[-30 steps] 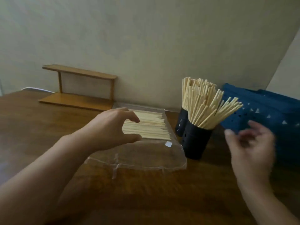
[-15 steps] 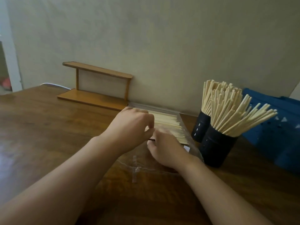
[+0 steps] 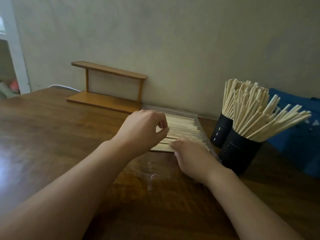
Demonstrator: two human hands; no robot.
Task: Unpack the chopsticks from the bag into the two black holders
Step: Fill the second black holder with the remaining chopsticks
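Observation:
A clear plastic bag [image 3: 155,172] lies flat on the table with a layer of pale chopsticks [image 3: 181,124] inside it. My left hand [image 3: 144,129] hovers over the bag's left side, thumb and fingers pinched on the top film. My right hand [image 3: 189,157] is at the nearest sticks, fingers on top and thumb at their front edge. To the right stand two black holders, the near one [image 3: 240,154] and the far one [image 3: 219,131]. Both are packed with upright chopsticks [image 3: 251,110] that fan out to the right.
A small wooden two-level shelf [image 3: 107,87] stands against the wall behind the bag. A blue patterned bag [image 3: 297,135] lies right of the holders, touching their fanned sticks. The brown wooden table [image 3: 52,135] stretches left and toward me.
My right hand swung in from the right, near the holders, onto the chopsticks in the bag. My left hand closed its fingers over the bag. The camera shifted left.

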